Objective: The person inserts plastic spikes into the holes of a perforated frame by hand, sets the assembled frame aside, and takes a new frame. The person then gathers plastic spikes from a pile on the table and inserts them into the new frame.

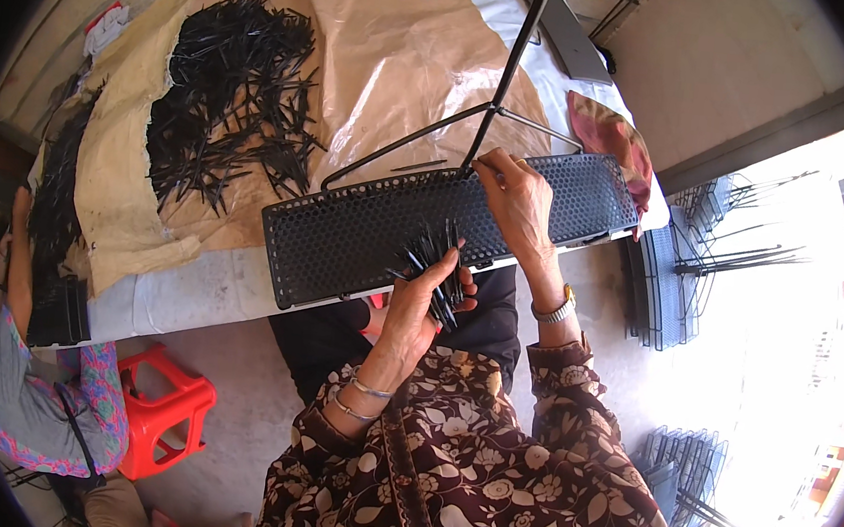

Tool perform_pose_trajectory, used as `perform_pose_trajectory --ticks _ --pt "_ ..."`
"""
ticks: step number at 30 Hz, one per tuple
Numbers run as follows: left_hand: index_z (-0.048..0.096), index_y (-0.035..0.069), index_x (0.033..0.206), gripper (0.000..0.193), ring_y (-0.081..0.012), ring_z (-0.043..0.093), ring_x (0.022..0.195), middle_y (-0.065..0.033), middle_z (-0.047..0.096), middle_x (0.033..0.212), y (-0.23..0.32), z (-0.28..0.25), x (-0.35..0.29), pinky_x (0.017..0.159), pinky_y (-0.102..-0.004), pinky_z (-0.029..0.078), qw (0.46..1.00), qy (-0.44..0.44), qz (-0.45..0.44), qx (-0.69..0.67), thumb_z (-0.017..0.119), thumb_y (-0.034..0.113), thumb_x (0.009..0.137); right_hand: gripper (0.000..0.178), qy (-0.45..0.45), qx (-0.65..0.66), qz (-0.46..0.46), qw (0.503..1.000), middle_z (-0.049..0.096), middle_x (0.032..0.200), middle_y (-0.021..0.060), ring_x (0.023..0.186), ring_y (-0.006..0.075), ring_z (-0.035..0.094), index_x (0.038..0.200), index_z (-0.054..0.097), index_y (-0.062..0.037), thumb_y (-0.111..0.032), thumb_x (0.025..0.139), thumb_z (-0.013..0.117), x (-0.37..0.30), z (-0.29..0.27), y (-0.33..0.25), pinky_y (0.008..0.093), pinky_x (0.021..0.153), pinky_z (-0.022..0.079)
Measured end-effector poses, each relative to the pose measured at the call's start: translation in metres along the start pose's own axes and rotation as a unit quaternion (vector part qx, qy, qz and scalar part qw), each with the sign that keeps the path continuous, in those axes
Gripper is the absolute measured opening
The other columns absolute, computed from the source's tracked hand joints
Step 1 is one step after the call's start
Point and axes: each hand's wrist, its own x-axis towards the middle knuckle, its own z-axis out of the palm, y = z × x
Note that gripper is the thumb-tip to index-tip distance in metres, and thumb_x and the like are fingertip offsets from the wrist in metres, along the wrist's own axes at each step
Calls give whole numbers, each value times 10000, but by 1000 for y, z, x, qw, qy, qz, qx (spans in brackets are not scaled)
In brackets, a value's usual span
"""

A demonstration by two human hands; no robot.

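Observation:
A long black perforated panel [365, 223] lies along the table's near edge, in front of me. From its far side rises a thin black wire frame [497, 94] with a tall rod and two slanting legs. My left hand [422, 294] is closed round a bunch of thin, pointed black strips [432, 264], just over the panel's near edge. At the panel's far edge, beside the foot of the rod, my right hand [520, 200] has its thumb and fingers pinched together. Whatever sits between those fingertips is too small to make out.
A big heap of similar black strips [232, 86] covers brown paper [400, 51] on the left of the table. At far left sits another person [60, 382], near a red stool [168, 412]. Wire-framed panels [672, 275] stand on the floor at right.

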Motion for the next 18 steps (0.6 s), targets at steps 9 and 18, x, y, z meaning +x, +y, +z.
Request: perform_pose_trajectory --ticks 9,18 --pt "616 67 1158 311 -139 604 683 -22 608 761 -2 1 -2 573 -293 528 998 -35 18 -52 652 260 917 171 -24 -48 -2 999 650 825 105 744 308 651 944 682 -104 -251 889 613 -1 1 -4 402 629 504" --pt "646 74 1109 250 -137 612 648 -34 632 764 -13 -11 0 563 -275 515 999 35 -17 -6 667 211 901 274 -176 105 129 970 662 757 88 606 141 621 971 692 -1 -259 905 626 -25 -24 -6 289 547 476"
